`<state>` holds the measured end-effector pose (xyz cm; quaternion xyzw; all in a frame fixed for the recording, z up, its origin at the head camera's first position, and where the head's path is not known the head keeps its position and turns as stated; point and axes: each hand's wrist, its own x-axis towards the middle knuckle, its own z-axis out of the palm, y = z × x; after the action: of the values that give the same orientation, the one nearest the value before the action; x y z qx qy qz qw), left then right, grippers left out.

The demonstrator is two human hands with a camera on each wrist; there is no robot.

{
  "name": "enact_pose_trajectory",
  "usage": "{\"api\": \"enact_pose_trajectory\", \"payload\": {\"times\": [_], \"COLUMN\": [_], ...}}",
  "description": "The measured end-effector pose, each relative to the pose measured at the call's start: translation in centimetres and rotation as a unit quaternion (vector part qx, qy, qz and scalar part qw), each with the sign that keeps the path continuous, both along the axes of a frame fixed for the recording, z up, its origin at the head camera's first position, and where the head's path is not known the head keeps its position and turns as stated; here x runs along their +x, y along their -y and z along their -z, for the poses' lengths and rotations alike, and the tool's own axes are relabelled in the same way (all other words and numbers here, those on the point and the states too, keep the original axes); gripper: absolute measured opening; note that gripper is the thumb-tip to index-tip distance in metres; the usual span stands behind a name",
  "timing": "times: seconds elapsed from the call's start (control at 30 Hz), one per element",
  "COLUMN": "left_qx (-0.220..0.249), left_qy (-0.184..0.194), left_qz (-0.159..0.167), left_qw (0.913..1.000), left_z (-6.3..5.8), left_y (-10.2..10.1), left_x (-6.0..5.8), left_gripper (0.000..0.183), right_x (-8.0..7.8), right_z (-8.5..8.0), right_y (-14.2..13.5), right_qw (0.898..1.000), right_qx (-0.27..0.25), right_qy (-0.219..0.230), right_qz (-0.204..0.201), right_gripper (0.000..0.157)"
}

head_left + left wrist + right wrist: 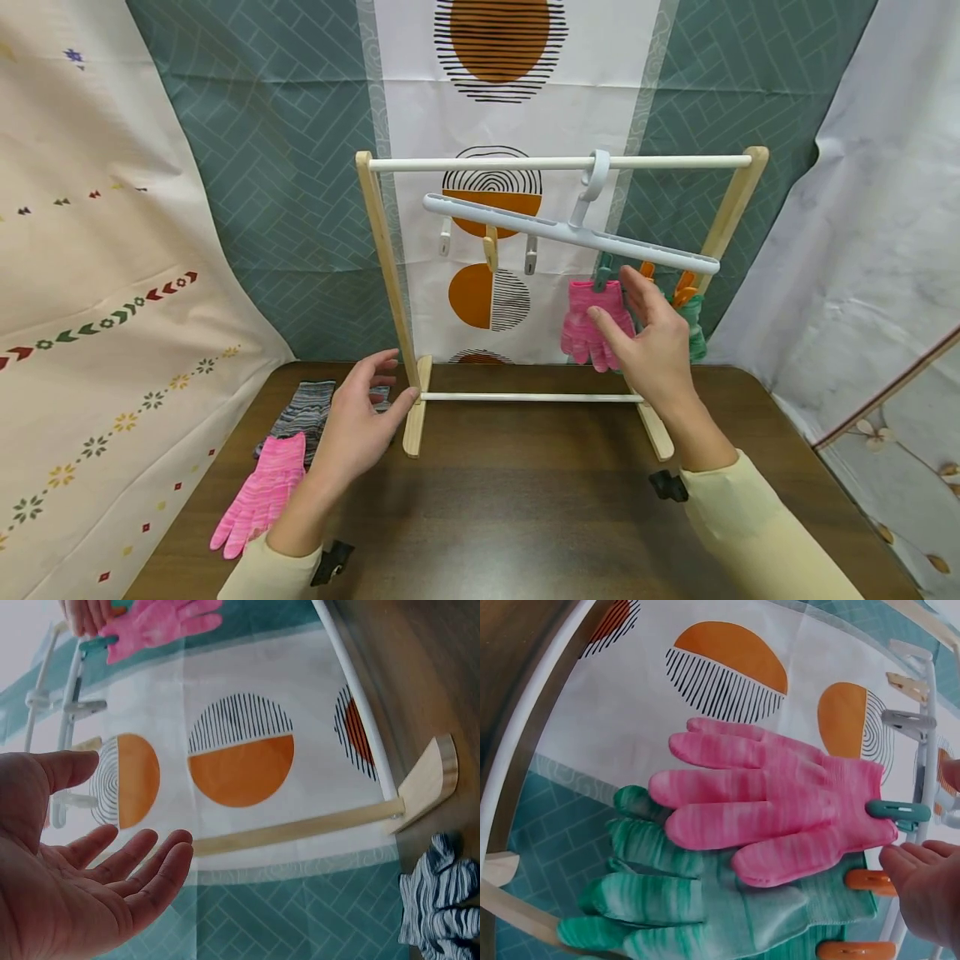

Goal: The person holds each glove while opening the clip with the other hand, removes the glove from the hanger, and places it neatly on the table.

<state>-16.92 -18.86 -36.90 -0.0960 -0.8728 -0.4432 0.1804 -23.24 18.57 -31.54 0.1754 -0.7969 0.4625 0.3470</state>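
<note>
A pale hanger (510, 221) hangs tilted by its hook from the rack's top bar, its right end lower. From its right half a pink glove (772, 795) hangs fingers down, pinched at the cuff by a dark green clip (900, 811). Beside it, green gloves (735, 900) hang from orange clips (870, 881). My right hand (656, 354) is raised just under the hanger's right part, close to the pink cuff, thumb and fingers spread and holding nothing. Low by the rack's left post, my left hand (356, 429) is empty, its fingers loosely bent.
The wooden rack (386, 267) stands on a brown table (510, 517). At the table's left lie a pink glove (262, 492) and grey striped gloves (303, 408). White (445, 237), wooden (491, 247) and grey (531, 255) clips hang from the hanger's left half. Patterned cloths (247, 167) surround the table.
</note>
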Motion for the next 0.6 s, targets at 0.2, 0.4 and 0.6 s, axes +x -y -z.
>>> {"api": "enact_pose_trajectory", "payload": {"times": [0.2,0.4,0.6], "left_qx": [0.01,0.004,0.013], "left_qy": [-0.01,-0.003,-0.005], "left_qz": [0.015,0.016,0.03], "left_qw": [0.9998,0.9999,0.9994], "left_z": [0.3,0.3,0.1], "left_y": [-0.8,-1.5,-2.2], "left_x": [0.0,0.1,-0.2], "left_gripper": [0.058,0.059,0.06], "right_x": [-0.3,-0.8,-1.2], "right_z": [-0.5,-1.0,-1.2], "right_y": [0.9,1.7,2.2], "right_qw": [1.0,0.999,0.998], "right_qx": [0.009,-0.01,-0.034], "right_qy": [0.0,0.02,0.045], "right_qz": [0.024,0.032,0.034], "right_gripper": [0.065,0.064,0.064]}}
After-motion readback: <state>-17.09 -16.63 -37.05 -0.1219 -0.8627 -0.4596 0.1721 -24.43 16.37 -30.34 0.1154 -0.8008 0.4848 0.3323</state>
